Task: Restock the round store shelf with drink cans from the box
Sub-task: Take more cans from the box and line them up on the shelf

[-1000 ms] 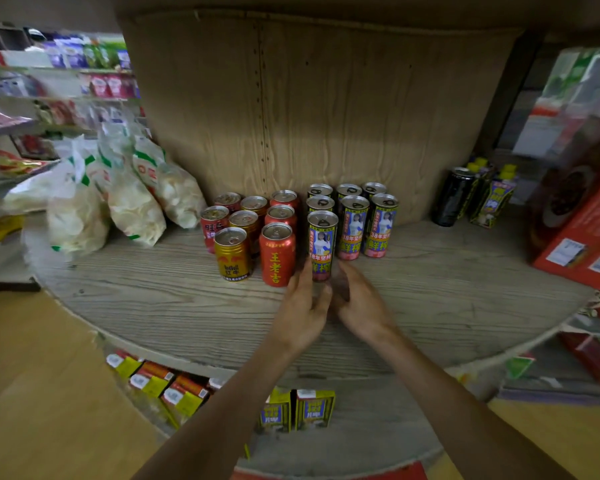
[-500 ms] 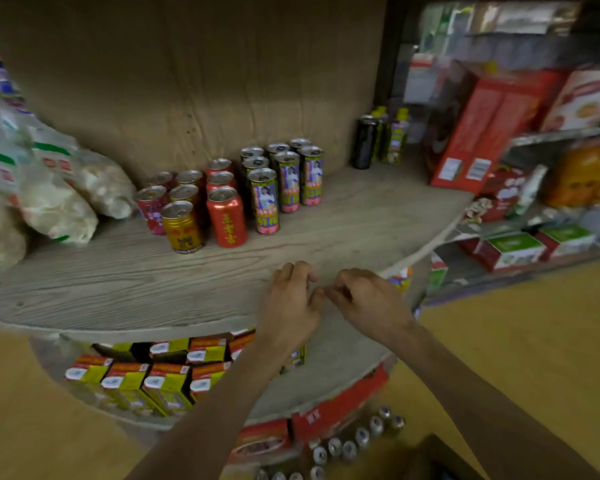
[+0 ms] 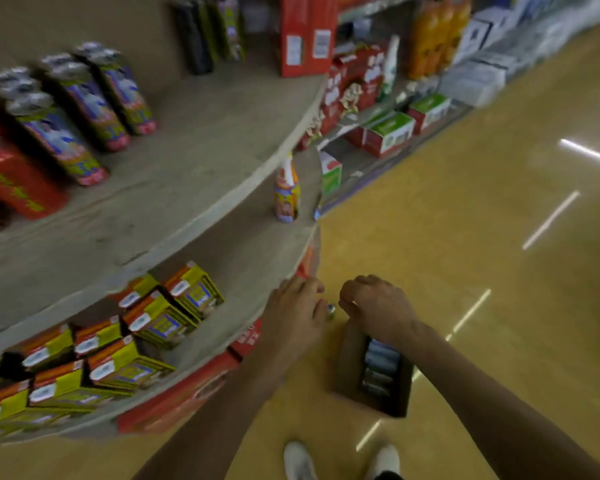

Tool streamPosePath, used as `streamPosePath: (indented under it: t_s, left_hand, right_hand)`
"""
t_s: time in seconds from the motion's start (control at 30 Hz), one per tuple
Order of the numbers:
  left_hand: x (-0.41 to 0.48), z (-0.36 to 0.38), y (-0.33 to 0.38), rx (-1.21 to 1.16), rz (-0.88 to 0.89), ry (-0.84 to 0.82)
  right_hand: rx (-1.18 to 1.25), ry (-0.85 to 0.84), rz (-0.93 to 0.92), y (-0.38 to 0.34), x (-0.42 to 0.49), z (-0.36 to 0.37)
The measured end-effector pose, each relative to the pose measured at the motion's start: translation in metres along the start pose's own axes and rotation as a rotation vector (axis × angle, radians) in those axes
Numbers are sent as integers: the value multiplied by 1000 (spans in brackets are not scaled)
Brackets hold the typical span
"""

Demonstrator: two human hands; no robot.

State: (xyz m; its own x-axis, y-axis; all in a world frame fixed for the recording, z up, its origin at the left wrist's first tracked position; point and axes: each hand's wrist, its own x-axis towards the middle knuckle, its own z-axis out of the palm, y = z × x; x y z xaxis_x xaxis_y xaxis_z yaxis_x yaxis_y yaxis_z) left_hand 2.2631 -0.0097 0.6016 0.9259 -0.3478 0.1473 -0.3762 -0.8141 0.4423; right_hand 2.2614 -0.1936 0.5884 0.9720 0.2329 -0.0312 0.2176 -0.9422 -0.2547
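Both grips have dropped from the top tier's front edge to the lower tier's rim, and the view has swung right and down toward the floor (image 3: 465, 237). At that rim of the round shelf (image 3: 205, 150), the left grip (image 3: 293, 313) hangs with fingers loosely bent and nothing seen in it. Just beside it, the right grip (image 3: 378, 308) is knuckles up with fingers curled under; whether it pinches anything cannot be told.

Below the right wrist an open brown box (image 3: 347, 362) stands on the floor, a row of can tops (image 3: 380, 362) showing inside. Blurred drink cans (image 3: 84, 109) stand on the top tier well back from its edge, with bare board before them. Yellow-and-orange cartons (image 3: 153, 320) crowd the lower tier's left part, and a small bottle (image 3: 286, 195) stands alone farther right. Open floor spreads right of the box, and two white shoes (image 3: 298, 459) stand near it.
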Motion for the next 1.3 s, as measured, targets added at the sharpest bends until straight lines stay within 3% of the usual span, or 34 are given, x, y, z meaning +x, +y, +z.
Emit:
streamPosePath:
  t_s: [0.27,0.63,1.07,1.3]
  left_hand:
    - [8,103,49,-49,-10,-244]
    - [-9,236,73,-182,-210,-425]
    - [-14,506,-60,-185,-228,-612]
    - [1,636,-136,-158,-109,-676]
  right_hand:
    - [79,-186,140,101,-72,47]
    - [222,-361,312,188,-119,142]
    - [306,-452,420,264,-100,449]
    - [166,-663,423,309,-62,607]
